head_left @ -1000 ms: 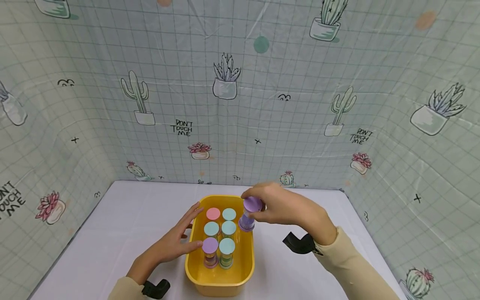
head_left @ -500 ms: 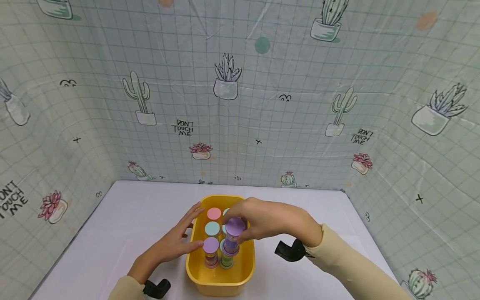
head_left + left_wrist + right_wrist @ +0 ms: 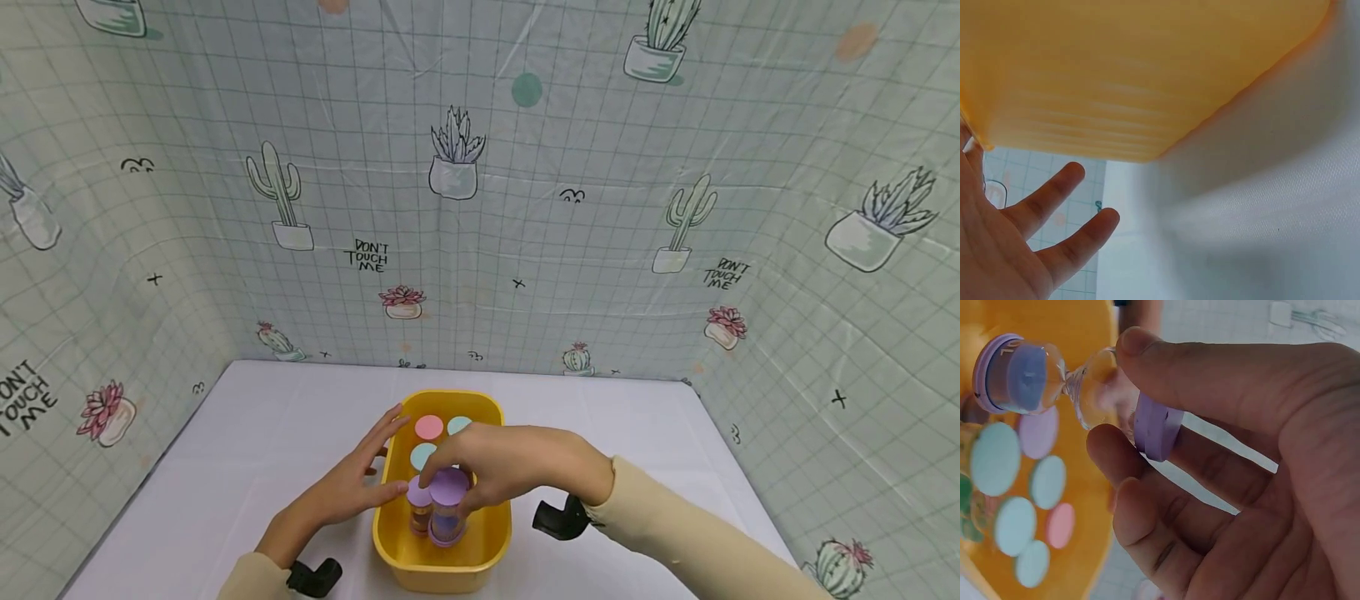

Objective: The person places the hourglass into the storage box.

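My right hand (image 3: 513, 462) pinches a small sand timer (image 3: 448, 486) with purple caps between thumb and fingers. It is over the front part of a yellow bin (image 3: 442, 577). The right wrist view shows bluish-purple sand in the timer's far bulb (image 3: 1027, 376), with the near cap (image 3: 1159, 428) by my fingers. Beside it in the bin stands another purple-capped timer (image 3: 417, 493). My left hand (image 3: 345, 483) lies at the bin's left rim with fingers spread, the thumb reaching over the edge. Two of its fingers (image 3: 1079, 247) stretch out beneath the bin's wall in the left wrist view.
Further back in the bin stand a pink-capped timer (image 3: 429, 427) and light-blue-capped ones (image 3: 422, 456), some hidden behind my right hand in the head view. The bin is on a white table (image 3: 300, 417). A cactus-print cloth (image 3: 517, 233) surrounds the table's back and sides.
My right hand has carried the purple-capped timer from the bin's right rim leftward and toward the front, beside the other purple-capped one. The left hand has stayed at the rim.
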Motion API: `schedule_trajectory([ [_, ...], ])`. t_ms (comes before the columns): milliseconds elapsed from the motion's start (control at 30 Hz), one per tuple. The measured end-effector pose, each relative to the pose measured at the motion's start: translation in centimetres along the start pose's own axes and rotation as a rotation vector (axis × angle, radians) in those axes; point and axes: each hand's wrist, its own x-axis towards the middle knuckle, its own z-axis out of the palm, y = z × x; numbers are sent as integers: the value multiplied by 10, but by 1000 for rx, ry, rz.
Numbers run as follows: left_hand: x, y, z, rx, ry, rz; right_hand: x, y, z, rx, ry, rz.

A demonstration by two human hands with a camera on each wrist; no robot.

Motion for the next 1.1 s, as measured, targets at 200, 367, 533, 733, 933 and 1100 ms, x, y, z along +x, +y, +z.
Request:
schedule_trajectory([
  [200,0,1,-2,-10,3,7,14,8,17,5,-47,0],
  [367,0,0,-3,-10,10,20,26,15,32,7,-98,18],
  [533,-1,-1,-2,-18,21,12,36,17,42,-35,-134,38],
  [733,-1,-1,3,-45,-6,-7,40,14,51,-99,-178,87],
  [933,-3,-1,3,-48,-5,-49,43,13,55,-131,-168,82],
  [1100,-2,-1,-2,-43,-2,-19,45,14,54,-175,-136,101],
])
